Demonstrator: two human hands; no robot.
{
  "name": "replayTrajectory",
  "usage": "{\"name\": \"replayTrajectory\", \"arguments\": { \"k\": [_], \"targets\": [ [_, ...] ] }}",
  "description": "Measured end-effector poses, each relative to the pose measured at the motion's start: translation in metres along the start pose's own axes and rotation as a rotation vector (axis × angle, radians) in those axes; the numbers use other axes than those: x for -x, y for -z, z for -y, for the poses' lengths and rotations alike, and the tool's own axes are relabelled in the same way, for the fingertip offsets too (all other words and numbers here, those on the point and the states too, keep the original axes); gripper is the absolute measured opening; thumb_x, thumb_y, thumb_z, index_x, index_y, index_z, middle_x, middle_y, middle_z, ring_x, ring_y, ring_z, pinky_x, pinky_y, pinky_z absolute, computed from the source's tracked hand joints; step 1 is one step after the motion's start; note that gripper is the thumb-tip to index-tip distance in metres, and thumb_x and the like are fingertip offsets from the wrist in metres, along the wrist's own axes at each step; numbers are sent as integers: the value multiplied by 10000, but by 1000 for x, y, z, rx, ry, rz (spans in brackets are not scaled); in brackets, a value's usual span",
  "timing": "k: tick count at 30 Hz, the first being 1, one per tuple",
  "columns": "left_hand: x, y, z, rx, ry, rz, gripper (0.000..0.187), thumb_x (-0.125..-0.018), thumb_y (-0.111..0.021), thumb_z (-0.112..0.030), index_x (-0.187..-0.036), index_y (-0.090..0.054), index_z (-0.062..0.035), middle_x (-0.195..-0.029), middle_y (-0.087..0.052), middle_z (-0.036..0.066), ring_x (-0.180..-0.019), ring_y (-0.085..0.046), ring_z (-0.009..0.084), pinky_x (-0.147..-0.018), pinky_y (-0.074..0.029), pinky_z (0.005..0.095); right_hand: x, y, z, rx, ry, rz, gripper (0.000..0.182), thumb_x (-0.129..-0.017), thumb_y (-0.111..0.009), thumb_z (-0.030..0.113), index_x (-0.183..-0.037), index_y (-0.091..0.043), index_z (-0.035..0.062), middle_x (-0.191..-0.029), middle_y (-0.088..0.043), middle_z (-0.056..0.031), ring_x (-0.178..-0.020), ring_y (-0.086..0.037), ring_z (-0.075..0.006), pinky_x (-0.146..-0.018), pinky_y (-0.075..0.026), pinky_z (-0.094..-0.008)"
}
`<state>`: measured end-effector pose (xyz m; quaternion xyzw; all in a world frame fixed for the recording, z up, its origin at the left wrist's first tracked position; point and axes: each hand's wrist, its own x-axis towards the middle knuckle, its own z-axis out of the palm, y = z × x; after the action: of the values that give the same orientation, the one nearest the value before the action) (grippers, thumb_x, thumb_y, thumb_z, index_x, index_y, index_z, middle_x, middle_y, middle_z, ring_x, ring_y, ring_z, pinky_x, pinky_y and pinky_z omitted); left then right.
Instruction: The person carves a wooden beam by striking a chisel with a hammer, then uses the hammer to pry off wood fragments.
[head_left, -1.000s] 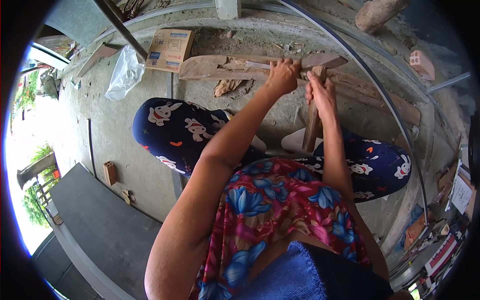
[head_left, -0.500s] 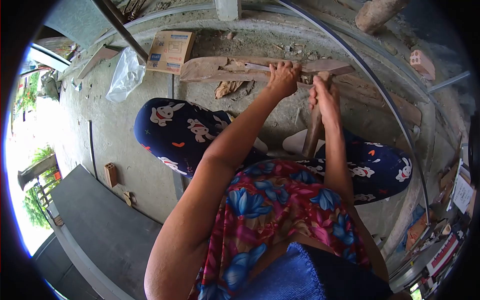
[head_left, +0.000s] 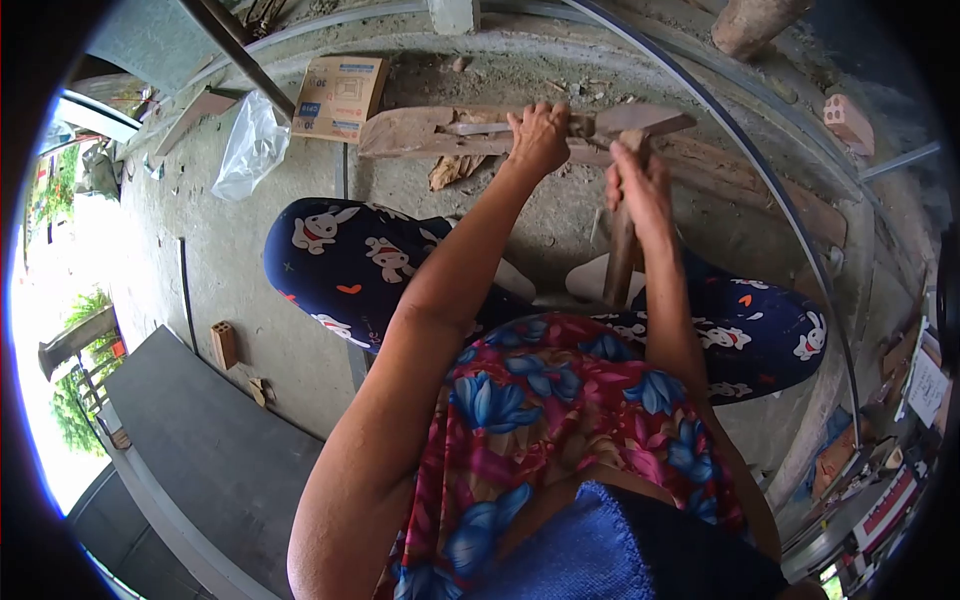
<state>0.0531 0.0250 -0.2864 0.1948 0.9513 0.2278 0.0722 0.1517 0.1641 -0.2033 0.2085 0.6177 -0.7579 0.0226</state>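
Note:
My left hand [head_left: 538, 140] is closed round a chisel [head_left: 482, 128], whose pale metal blade points left along a hollow in the wooden beam [head_left: 400, 135]. The end of its handle sticks out on the thumb side. Just to the right, my right hand [head_left: 642, 192] grips a long wooden handle [head_left: 621, 250] that runs down between my knees. At the handle's top, a broad, flat, grey-brown head [head_left: 650, 119] tapers to a point on the right, over the beam. The beam lies crosswise on the floor in front of my feet.
A cardboard box [head_left: 340, 98] and a clear plastic bag [head_left: 250, 148] are at the beam's left end. Dry leaves [head_left: 455, 172] lie beside it. A dark curved strip [head_left: 745, 150] arches across the right side. Bricks [head_left: 847, 125] stand farther right, and a dark board [head_left: 205, 430] lies lower left.
My left hand has slid left along the beam with the chisel, showing more of its blade. My right hand and its tool have shifted slightly left, the head now a little higher in view.

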Motion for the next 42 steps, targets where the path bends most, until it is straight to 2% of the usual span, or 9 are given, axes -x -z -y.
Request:
{"name": "replayTrajectory", "arguments": {
  "k": [4, 7, 10, 13, 16, 19, 25, 31, 42],
  "targets": [
    [-2, 13, -41, 147, -156, -53, 291, -766, -543, -60, -1052, -524, -109, -1035, -547, 157, -1055, -516, 349, -924, -326, 621, 5, 7, 44, -6, 177, -66, 190, -922, -584, 245, -923, -518, 67, -628, -506, -13, -475, -480, -84, -393, -389, -223],
    [7, 18, -60, 125, -197, -111, 325, -752, -523, -28, -1072, -540, -85, -1007, -569, 168, -1020, -538, 366, -868, -400, 513, 13, 10, 50, 8, 153, -123, 173, -926, -571, 221, -888, -512, 64, -632, -498, -15, -477, -475, -89, -404, -394, -232],
    [7, 14, -55, 151, -188, -127, 351, -726, -536, -22, -1072, -534, -78, -1004, -567, 171, -1027, -532, 372, -854, -410, 513, 17, 14, 47, 1, 132, -114, 167, -929, -561, 210, -873, -508, 61, -631, -492, -16, -478, -471, -91, -414, -398, -239],
    [6, 12, -50, 191, -178, -74, 270, -776, -507, -55, -1043, -531, -84, -1024, -561, 178, -1036, -524, 377, -889, -376, 595, 18, 14, 48, 4, 137, -118, 169, -930, -557, 206, -871, -507, 56, -631, -490, -16, -480, -469, -91, -421, -398, -242],
    [3, 12, -47, 206, -175, -40, 297, -759, -528, -70, -1055, -537, -85, -1018, -575, 176, -1039, -529, 378, -890, -379, 583, 21, 13, 56, -11, 204, -139, 172, -925, -571, 196, -871, -510, 45, -620, -493, -16, -466, -467, -89, -413, -390, -238],
    [0, 15, -43, 169, -212, -114, 372, -682, -595, -81, -1049, -550, -46, -958, -610, 196, -950, -582, 378, -842, -459, 457, 28, 10, 68, -31, 300, -175, 140, -918, -582, 132, -869, -512, 21, -597, -497, -16, -443, -462, -85, -405, -378, -234],
    [-5, 18, -34, 241, -194, -81, 380, -671, -637, -151, -1021, -578, -16, -836, -647, 234, -808, -637, 389, -727, -522, 445, 40, 8, 82, -50, 466, -221, 131, -924, -563, 114, -873, -497, 12, -605, -499, -29, -453, -460, -88, -421, -387, -238],
    [-3, 46, -60, 307, -95, -57, 234, -678, -673, -196, -846, -651, -34, -728, -645, 217, -733, -647, 381, -669, -529, 427, 39, 9, 79, -83, 460, -230, 141, -926, -562, 122, -893, -492, 4, -612, -502, -39, -453, -468, -95, -421, -397, -241],
    [-10, 37, -48, 343, -123, -65, 189, -695, -656, -218, -785, -671, -52, -729, -649, 204, -714, -649, 372, -662, -534, 416, 39, 9, 80, -72, 445, -234, 136, -929, -558, 134, -933, -501, 10, -632, -501, -41, -454, -470, -100, -420, -395, -243]
  ]
}}
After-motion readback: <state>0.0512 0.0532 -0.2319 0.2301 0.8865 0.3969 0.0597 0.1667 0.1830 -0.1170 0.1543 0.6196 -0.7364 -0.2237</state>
